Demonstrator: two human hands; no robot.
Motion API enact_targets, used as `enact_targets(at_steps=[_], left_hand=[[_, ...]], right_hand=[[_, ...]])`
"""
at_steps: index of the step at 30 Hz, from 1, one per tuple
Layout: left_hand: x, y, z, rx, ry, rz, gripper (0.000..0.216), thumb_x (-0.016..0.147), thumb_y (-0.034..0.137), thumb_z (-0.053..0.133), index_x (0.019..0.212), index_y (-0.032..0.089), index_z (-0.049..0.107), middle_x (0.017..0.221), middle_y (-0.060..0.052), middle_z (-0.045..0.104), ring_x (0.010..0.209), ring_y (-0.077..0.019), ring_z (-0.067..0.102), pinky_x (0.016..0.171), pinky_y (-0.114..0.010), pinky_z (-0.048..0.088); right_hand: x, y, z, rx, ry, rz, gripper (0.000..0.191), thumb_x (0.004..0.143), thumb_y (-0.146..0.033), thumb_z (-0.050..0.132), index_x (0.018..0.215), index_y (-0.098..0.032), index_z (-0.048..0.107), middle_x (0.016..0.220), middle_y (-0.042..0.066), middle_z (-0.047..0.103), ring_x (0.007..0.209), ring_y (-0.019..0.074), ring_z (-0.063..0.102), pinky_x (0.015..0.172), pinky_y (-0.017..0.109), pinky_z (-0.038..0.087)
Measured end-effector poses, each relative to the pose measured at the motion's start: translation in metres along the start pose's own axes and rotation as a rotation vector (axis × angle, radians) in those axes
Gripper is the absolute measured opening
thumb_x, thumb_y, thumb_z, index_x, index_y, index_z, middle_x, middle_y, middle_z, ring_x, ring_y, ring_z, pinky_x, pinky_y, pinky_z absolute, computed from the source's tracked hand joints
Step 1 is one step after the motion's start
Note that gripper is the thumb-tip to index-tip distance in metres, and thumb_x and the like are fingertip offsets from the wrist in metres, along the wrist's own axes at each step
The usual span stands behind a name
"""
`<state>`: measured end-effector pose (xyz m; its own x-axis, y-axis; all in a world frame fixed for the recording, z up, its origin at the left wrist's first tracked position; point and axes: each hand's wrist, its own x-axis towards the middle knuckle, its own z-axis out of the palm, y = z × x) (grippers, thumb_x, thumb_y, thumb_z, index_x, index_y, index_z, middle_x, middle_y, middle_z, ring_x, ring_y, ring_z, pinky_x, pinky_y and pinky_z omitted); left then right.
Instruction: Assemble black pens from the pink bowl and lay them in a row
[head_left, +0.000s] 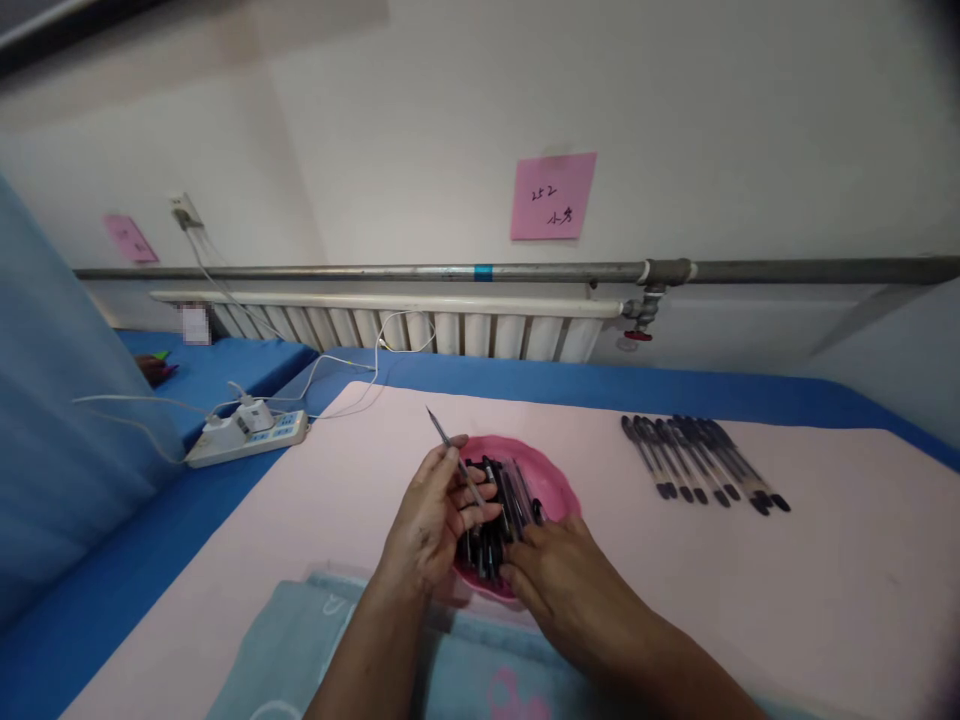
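My left hand [435,515] is closed on a slim clear pen [457,455], held at a slant with its pointed, uncapped tip up and to the left. Just in front stands a round pink bowl [559,480] with a scalloped rim, holding many black pen parts and clear barrels [514,485]. My right hand [559,575] reaches into the bowl's right side, its fingers bent down among these parts. What its fingertips grip is hidden. Right of the bowl, several capped pens [675,460] lie side by side in a slanted row on the pink sheet.
A pink sheet [840,560] covers the blue surface [247,480]. At left lies a white power strip [247,440] with plugged-in adapters and loose cables. A folded blue-green cloth [292,640] is at the near edge. Behind run a radiator [465,330] and a pipe [375,272].
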<state>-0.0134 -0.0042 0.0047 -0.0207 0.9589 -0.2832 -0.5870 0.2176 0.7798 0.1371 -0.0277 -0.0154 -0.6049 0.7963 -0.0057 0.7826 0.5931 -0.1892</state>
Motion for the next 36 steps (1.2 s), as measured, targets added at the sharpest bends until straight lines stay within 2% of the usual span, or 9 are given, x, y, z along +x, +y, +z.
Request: enact_targets(at_steps=[10,19,24,28,30,33,36], left_hand=[[0.002,0.000,0.000,0.028,0.002,-0.022,0.028,0.083,0.031,0.053,0.109,0.019,0.053,0.074,-0.003,0.060,0.061,-0.0135,0.062,0.054,-0.025,0.053],[0.000,0.002,0.001,0.012,-0.002,-0.036,0.021,0.083,0.025,0.052,0.102,0.016,0.055,0.072,-0.004,0.060,0.063,-0.0140,0.062,0.054,-0.025,0.053],[0.002,0.000,0.001,-0.026,0.034,-0.036,0.008,0.081,0.015,0.054,0.087,0.013,0.058,0.074,-0.005,0.061,0.069,-0.0142,0.062,0.061,-0.027,0.055],[0.003,-0.001,-0.001,-0.042,0.019,-0.057,0.008,0.079,0.015,0.059,0.086,0.013,0.058,0.072,-0.004,0.061,0.069,-0.0135,0.062,0.062,-0.028,0.055],[0.003,-0.001,-0.002,-0.044,0.011,-0.070,0.013,0.078,0.017,0.061,0.090,0.014,0.059,0.071,-0.003,0.062,0.067,-0.0134,0.062,0.060,-0.027,0.055],[0.003,-0.002,-0.002,-0.072,0.006,-0.083,0.016,0.078,0.019,0.062,0.093,0.015,0.059,0.072,-0.003,0.064,0.065,-0.0125,0.063,0.060,-0.025,0.053],[0.003,-0.006,0.000,-0.106,-0.011,-0.094,0.017,0.076,0.020,0.064,0.092,0.015,0.058,0.074,-0.004,0.066,0.065,-0.0121,0.064,0.063,-0.025,0.053]], right_hand=[[0.001,-0.007,0.000,0.091,-0.043,0.024,0.029,0.090,-0.019,0.037,0.078,-0.018,0.063,0.081,0.006,0.067,0.077,0.0234,0.059,0.073,0.040,0.035],[-0.004,-0.008,-0.008,0.405,0.004,-0.032,0.023,0.087,-0.015,0.041,0.068,-0.018,0.053,0.070,-0.002,0.062,0.064,0.0127,0.051,0.072,0.031,0.034],[-0.003,-0.007,-0.009,0.530,0.009,-0.023,0.013,0.077,-0.011,0.050,0.070,-0.019,0.057,0.072,-0.002,0.063,0.068,0.0130,0.052,0.074,0.030,0.035],[-0.002,-0.007,-0.012,0.660,0.029,-0.033,0.018,0.070,-0.004,0.049,0.068,-0.020,0.059,0.074,-0.002,0.064,0.073,0.0137,0.055,0.075,0.028,0.037],[-0.002,-0.005,-0.013,0.762,0.083,0.027,0.017,0.069,-0.006,0.048,0.066,-0.020,0.058,0.071,-0.002,0.063,0.071,0.0141,0.055,0.071,0.027,0.039],[0.000,0.002,-0.014,0.964,0.242,0.243,0.010,0.071,-0.014,0.050,0.072,-0.021,0.057,0.070,-0.002,0.060,0.067,0.0149,0.056,0.062,0.025,0.042],[0.002,0.008,-0.014,1.098,0.385,0.381,0.008,0.070,-0.022,0.055,0.077,-0.021,0.059,0.071,-0.002,0.060,0.068,0.0153,0.056,0.064,0.026,0.045]])
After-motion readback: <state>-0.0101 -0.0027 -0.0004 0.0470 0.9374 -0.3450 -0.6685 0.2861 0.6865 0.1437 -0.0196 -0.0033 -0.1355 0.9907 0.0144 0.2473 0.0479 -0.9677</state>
